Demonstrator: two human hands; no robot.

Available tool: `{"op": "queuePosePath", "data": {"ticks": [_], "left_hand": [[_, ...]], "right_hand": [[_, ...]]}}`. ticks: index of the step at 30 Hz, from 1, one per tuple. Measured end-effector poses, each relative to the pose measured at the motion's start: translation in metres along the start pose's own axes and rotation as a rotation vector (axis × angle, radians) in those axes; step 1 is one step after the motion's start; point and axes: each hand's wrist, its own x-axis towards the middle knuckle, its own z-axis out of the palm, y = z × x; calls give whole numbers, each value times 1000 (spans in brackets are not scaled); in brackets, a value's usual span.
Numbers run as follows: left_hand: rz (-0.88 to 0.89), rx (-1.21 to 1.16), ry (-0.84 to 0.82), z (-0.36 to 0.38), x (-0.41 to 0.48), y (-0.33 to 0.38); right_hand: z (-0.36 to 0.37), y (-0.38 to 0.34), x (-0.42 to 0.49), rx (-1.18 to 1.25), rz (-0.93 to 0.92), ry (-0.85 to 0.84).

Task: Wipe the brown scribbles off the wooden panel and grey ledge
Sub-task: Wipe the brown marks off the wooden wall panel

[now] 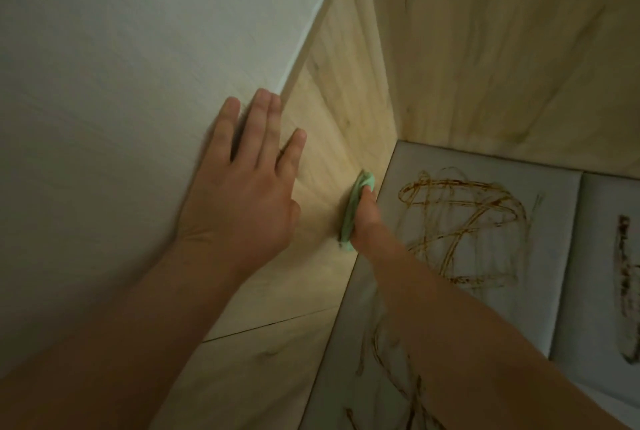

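Smearing risk: right hand, grip holding green cloth on wooden panel, hangs forearm over brown scribbles on grey ledge; left hand flat, grip wide.

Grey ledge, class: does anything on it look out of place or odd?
Yes. Tangled brown scribbles cover the grey ledge, more loops run nearer the camera, and a dark smeared streak marks the section to the right. A plain surface should bear none. The right hand holds the pale green cloth against the wooden panel.
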Motion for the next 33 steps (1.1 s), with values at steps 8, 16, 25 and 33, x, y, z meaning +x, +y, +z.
{"op": "queuePosePath", "data": {"ticks": [8, 16, 25, 33], "left_hand": [[-4, -28, -31, 5, 1, -4], [-56, -113, -115, -8, 1, -6], [-622, -1623, -269, -71, 21, 102], [-943, -2055, -312, -72, 28, 116]], "right_hand": [[24, -27, -111, 15, -261, -219], [-67, -108, -164, 39, 40, -510], [-129, -155, -193, -250, -100, -587], [-158, -199, -190, -787, -367, -483]]}}
